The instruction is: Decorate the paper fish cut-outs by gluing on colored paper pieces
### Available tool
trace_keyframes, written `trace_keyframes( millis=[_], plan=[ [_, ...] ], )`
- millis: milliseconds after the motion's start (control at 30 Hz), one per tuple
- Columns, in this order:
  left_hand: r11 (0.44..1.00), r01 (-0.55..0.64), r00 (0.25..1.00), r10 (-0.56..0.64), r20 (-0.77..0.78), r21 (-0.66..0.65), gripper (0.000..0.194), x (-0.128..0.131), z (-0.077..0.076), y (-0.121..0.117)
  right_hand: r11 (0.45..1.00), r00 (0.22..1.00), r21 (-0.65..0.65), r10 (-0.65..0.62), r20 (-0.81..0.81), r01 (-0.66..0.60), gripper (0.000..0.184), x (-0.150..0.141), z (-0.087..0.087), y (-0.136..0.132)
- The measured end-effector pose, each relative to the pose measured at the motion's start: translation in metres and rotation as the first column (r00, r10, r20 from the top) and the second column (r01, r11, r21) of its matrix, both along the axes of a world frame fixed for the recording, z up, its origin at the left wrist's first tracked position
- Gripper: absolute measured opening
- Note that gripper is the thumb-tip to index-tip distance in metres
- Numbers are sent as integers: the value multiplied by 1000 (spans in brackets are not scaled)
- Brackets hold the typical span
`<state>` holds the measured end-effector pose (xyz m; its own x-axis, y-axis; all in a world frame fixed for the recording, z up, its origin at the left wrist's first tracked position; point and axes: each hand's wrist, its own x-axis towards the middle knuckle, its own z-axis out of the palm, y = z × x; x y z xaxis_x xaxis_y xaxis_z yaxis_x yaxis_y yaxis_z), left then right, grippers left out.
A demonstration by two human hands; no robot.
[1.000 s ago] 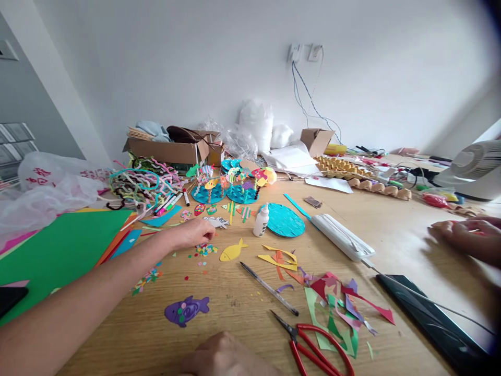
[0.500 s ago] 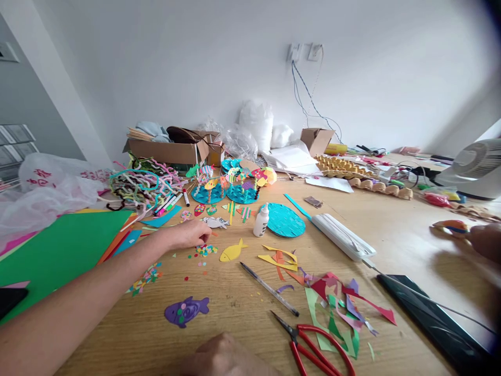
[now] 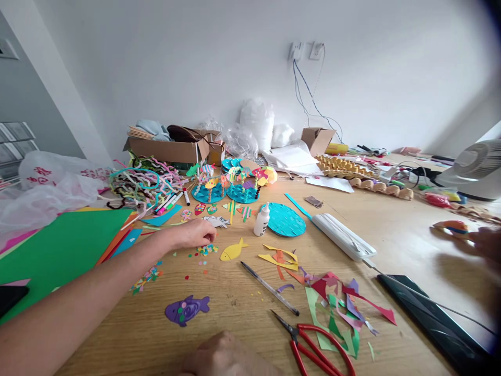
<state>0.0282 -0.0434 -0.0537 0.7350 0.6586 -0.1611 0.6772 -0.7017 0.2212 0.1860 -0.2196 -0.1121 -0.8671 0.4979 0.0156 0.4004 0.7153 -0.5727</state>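
Observation:
My left hand (image 3: 198, 233) reaches across the table, its fingers bent down and pressed together at the edge of a small pile of coloured paper dots (image 3: 207, 250). Whatever may be between the fingertips is hidden. Near the front edge rests my right hand (image 3: 227, 356), knuckles up, its fingers out of sight. Between the hands lies a purple paper fish (image 3: 191, 310) with a few dots and glossy glue-like swirls on it. A yellow paper fish (image 3: 234, 249) lies right of the dots. Behind it stands a white glue bottle (image 3: 261, 221) beside a blue disc (image 3: 285, 219).
Red-handled scissors (image 3: 313, 344), a pen (image 3: 270, 289) and paper scraps (image 3: 344, 308) lie in front. A white power strip (image 3: 344, 237) and a dark phone (image 3: 430, 318) are on the right. Another person's hand (image 3: 487, 243) is by a colourful object (image 3: 452, 227). Green paper (image 3: 66, 240) lies left.
My left hand has shifted slightly right over the dots, its fingers curling in more. My right hand, the purple fish and the other things stay put.

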Motion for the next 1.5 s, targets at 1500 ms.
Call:
trace_keyframes(
  millis=[1500],
  plan=[
    [995, -56, 998, 54, -16, -78, 20, -15, 8, -19, 942, 979, 268, 192, 70, -204, 17, 7, 36, -2]
  ],
)
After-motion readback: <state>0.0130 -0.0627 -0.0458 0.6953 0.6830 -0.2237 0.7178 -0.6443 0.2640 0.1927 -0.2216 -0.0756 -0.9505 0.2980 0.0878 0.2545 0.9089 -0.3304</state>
